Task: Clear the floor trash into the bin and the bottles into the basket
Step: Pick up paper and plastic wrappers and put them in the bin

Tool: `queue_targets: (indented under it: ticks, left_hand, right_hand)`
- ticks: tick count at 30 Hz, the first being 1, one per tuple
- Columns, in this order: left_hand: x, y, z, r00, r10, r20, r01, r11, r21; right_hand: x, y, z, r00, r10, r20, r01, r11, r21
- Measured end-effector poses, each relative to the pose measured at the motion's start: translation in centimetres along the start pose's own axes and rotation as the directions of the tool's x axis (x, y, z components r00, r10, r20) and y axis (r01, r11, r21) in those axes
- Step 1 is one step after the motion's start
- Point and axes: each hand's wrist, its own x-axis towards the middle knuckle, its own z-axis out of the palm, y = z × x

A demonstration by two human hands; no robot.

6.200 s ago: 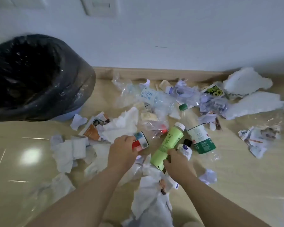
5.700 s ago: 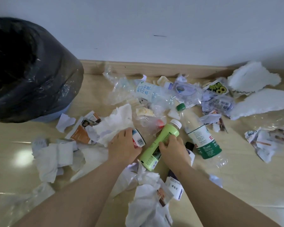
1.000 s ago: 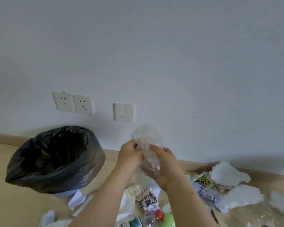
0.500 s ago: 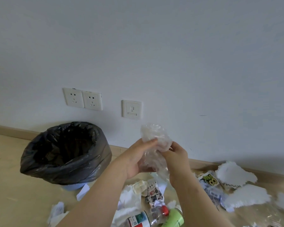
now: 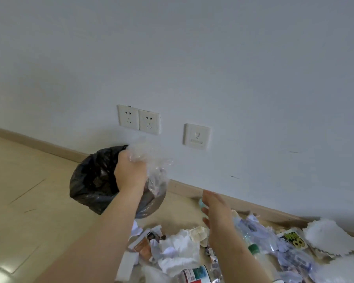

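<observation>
Clearly left hand (image 5: pixel 130 173) clutched crumpled plastic (image 5: pixel 151 160) over the bin (image 5: pixel 90 180); right hand (image 5: pixel 215 213) was spread, empty. Light wad might spring out or miss right rim.

White wall (image 5: pixel 213 58) behind. On it, low down, double socket (image 5: pixel 139 119); just right of that, apart, single switch plate (image 5: pixel 197 136). Along the wall's foot, pale wooden skirting (image 5: pixel 253 207). Below, light wood floor (image 5: pixel 25 190), glare patch near the bottom-left corner.
</observation>
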Motion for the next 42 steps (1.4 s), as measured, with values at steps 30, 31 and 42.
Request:
queue_targets:
  ticks: [30, 31, 42]
  left_hand:
    - [-4.1, -7.7, 6.0, 0.586, 0.083, 0.806, -0.719, 0.512, 0.470]
    - [-4.4, -7.5, 6.2, 0.585, 0.070, 0.808, -0.712, 0.521, 0.470]
    - [-14.0, -10.6, 3.8, 0.010, 0.647, 0.762, -0.999, 0.038, -0.018]
  right_hand:
    - [2.4, 8.1, -4.5, 0.995, 0.095, -0.031, -0.097, 0.837, -0.538]
    - [2.3, 7.9, -5.1, 0.996, 0.085, -0.021, -0.082, 0.816, -0.572]
    - [-0.8, 12.5, -8.5, 0.961, 0.062, 0.271, 0.238, 0.325, -0.916]
